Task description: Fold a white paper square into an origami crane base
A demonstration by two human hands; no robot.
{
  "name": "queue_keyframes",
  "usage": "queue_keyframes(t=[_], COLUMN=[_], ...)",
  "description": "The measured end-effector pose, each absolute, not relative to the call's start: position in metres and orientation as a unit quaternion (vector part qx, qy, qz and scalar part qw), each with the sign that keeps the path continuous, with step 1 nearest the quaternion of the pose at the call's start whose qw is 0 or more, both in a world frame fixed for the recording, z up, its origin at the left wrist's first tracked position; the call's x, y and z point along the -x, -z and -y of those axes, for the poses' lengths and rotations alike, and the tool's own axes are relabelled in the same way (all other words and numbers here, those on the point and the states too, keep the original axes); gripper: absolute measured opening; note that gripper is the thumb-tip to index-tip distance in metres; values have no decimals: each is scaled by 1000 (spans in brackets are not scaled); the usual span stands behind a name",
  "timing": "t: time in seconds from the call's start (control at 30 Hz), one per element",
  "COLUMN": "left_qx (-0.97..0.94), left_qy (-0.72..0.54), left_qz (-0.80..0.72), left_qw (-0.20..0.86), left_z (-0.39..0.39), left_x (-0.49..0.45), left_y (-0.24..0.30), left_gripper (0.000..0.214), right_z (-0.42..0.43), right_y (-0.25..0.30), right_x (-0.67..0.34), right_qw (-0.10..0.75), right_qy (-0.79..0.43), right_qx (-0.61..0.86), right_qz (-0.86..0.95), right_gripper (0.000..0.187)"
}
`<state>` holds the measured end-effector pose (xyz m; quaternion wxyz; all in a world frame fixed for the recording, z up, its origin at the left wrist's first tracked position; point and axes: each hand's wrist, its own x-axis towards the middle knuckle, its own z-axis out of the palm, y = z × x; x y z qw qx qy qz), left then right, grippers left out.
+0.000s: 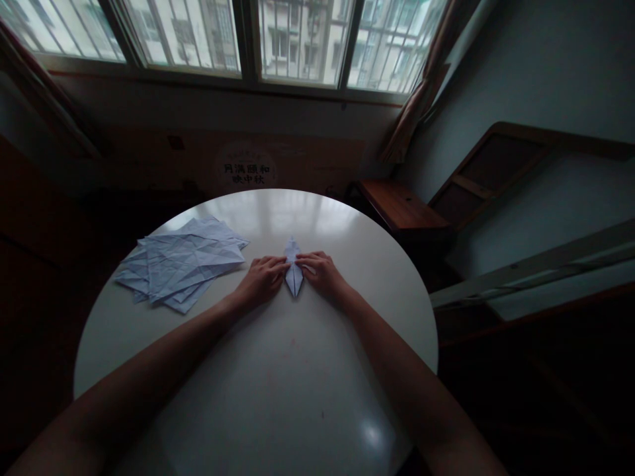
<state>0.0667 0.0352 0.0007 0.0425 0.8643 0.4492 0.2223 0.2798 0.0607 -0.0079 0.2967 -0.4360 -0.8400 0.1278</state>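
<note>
A narrow piece of folded paper, pointed at both ends, lies on the white table between my hands. My left hand grips its left edge with closed fingers. On the opposite side, the fingertips of my right hand press on its right edge near the middle. A dark seam runs down the lower half of the folded piece. To the left, a loose pile of creased paper sheets is spread out, apart from my left hand.
The round white table has a glossy top. Beyond it are a low wooden stool or bench, a cardboard panel with printed characters, and barred windows. A wooden frame leans by the right wall.
</note>
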Motion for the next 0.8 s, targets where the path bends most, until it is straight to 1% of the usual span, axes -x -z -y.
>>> queue_keyframes(t=[0.07, 0.23, 0.4, 0.8], left_qx=[-864, -859, -863, -863], left_qy=[-222, -224, -226, -229], left_qz=[-450, -456, -449, -447], left_qw=[44, 54, 47, 45], left_z=[-35, -34, -36, -37], left_x=[-67, -67, -66, -65], left_y=[-1, -1, 1, 2], left_gripper=[37, 46, 35, 34], right_z=[-61, -62, -61, -59], right_y=[8, 9, 8, 5], right_x=[-280, -280, -280, -279], right_qw=[297, 299, 295, 290], right_qy=[-129, -130, -127, -127], right_qx=[435, 432, 433, 438], right_qz=[840, 841, 842, 841], right_gripper=[28, 27, 27, 27])
